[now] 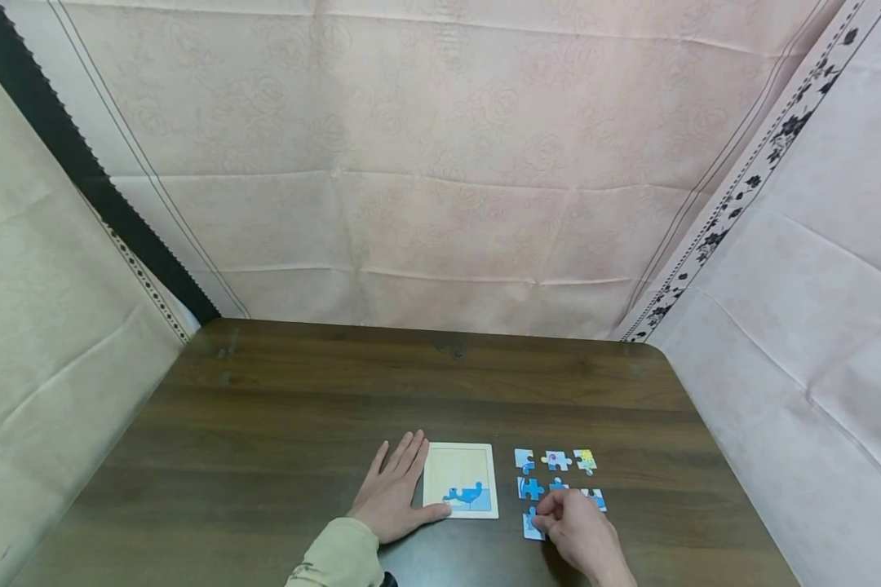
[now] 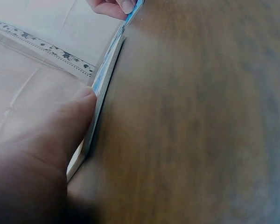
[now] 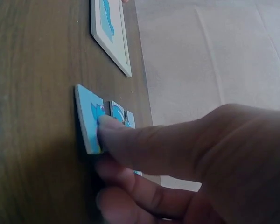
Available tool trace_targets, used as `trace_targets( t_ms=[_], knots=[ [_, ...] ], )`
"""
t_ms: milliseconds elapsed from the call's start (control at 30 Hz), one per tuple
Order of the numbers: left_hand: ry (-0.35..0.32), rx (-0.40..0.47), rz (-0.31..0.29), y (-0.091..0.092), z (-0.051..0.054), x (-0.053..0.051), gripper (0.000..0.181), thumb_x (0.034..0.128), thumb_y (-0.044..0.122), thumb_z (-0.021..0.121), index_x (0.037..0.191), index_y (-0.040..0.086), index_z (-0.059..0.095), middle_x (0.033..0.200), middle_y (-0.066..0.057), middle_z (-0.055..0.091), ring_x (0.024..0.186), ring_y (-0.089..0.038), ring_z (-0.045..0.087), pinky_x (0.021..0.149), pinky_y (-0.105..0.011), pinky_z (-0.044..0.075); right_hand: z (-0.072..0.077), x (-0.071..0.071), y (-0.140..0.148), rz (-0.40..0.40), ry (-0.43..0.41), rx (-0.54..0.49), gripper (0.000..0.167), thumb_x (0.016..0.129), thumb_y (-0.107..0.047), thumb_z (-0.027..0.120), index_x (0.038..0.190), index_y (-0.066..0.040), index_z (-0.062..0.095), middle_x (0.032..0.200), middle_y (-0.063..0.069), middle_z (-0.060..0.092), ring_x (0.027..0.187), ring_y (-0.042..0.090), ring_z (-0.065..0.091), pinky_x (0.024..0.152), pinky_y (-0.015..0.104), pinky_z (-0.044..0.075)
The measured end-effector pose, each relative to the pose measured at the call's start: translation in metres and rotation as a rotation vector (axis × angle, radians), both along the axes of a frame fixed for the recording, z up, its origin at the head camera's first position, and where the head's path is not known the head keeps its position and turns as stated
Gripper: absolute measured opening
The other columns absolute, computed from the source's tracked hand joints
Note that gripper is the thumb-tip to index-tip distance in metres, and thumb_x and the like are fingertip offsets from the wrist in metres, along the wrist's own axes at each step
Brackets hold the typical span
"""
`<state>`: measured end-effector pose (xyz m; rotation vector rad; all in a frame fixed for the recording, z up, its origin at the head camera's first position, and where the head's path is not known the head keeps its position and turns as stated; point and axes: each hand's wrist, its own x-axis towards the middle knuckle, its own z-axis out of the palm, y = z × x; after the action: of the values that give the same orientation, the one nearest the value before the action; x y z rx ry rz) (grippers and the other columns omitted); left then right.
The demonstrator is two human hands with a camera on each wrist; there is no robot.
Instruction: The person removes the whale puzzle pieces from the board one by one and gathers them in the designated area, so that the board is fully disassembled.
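A square puzzle board with a pale frame lies on the table, blue pieces fitted along its lower part. My left hand rests beside it with fingers straight, thumb along the board's lower edge. To the right, my right hand pinches a light-blue puzzle piece between thumb and fingers; that piece is at the near left of a group of loose pieces. Others there include a blue piece and a yellow-patterned piece. My right hand hides some of the group.
The brown wooden table has rounded far corners. Pale cloth hangs behind it and on both sides, with a black floral border on the right. A dark strip runs down the left.
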<state>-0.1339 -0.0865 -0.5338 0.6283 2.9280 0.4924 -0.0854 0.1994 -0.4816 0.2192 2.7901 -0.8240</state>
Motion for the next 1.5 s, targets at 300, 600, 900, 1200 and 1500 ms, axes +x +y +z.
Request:
trace_targets(
  t_ms=[300,600,900,1200,1500],
  knots=[
    [0.006,-0.005,0.001,0.0001,-0.0009,0.0007,0.107,0.0808,0.083,0.040,0.156,0.010,0.019,0.162,-0.004,0.012,0.149,-0.023,0.009,0.117,-0.052,0.002,0.0001,-0.0019,-0.0013,-0.014,-0.052,0.005,0.014,0.083,-0.016,0.077,0.077,-0.017,0.065,0.069,-0.005,0.057,0.065,0.015,0.049,0.062,0.035,0.039],
    [0.012,-0.013,-0.001,0.0002,-0.0020,-0.0007,0.108,0.0805,0.085,0.037,0.156,0.010,0.018,0.163,-0.003,0.012,0.149,-0.022,0.008,0.117,-0.051,0.002,0.0002,-0.0024,-0.0018,-0.027,-0.077,-0.003,0.014,0.083,-0.014,0.077,0.077,-0.017,0.065,0.070,-0.004,0.058,0.066,0.016,0.050,0.064,0.039,0.041],
    [0.008,-0.003,0.002,0.0005,-0.0010,0.0001,0.107,0.0809,0.083,0.040,0.156,0.010,0.019,0.162,-0.004,0.012,0.149,-0.023,0.009,0.117,-0.052,0.002,-0.0007,-0.0032,-0.0019,-0.023,-0.077,-0.010,0.014,0.084,-0.012,0.076,0.076,-0.016,0.065,0.071,-0.004,0.058,0.066,0.016,0.050,0.064,0.037,0.041],
    [0.007,0.007,0.001,-0.0001,-0.0015,0.0005,0.108,0.0808,0.084,0.039,0.156,0.009,0.019,0.162,-0.004,0.013,0.149,-0.023,0.009,0.117,-0.052,0.002,-0.0011,-0.0024,-0.0022,-0.025,-0.077,-0.029,0.014,0.084,-0.012,0.076,0.076,-0.016,0.065,0.070,-0.004,0.058,0.066,0.016,0.050,0.062,0.035,0.040],
    [0.014,0.017,-0.003,0.0000,-0.0016,0.0000,0.107,0.0810,0.083,0.042,0.156,0.009,0.020,0.162,-0.005,0.013,0.149,-0.024,0.010,0.117,-0.053,0.002,-0.0030,-0.0038,-0.0013,-0.026,-0.076,-0.033,0.013,0.083,-0.014,0.077,0.077,-0.017,0.066,0.070,-0.004,0.058,0.067,0.016,0.050,0.063,0.034,0.040]
  ],
)
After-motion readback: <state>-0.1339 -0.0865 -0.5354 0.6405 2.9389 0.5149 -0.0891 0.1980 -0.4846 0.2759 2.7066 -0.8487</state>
